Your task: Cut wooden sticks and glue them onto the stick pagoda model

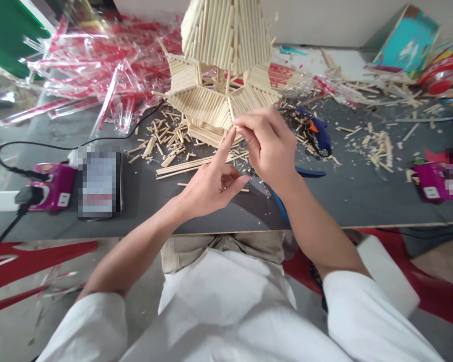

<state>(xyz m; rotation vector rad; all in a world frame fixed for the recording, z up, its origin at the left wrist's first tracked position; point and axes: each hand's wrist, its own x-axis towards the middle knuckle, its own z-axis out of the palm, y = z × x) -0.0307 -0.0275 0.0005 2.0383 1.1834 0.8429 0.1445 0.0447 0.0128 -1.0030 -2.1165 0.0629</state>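
A tall model tower [219,65] built of pale wooden sticks stands on the grey table [347,196], straight ahead. My right hand [268,146] is closed in a pinch at the lower roof edge of the tower, on a thin stick that I can barely see. My left hand [211,183] sits just below it, its index finger stretched up to touch that same spot while the other fingers curl in. A bundle of long sticks [196,165] lies under both hands, with several short offcuts [162,141] scattered around the tower base.
A blue and orange glue gun [319,131] lies right of the tower. A heap of red and clear wrappers [94,70] fills the back left. A blurred dark device [99,183], a purple box [55,186] and a black cable [11,166] sit left; another purple box [436,180] sits right.
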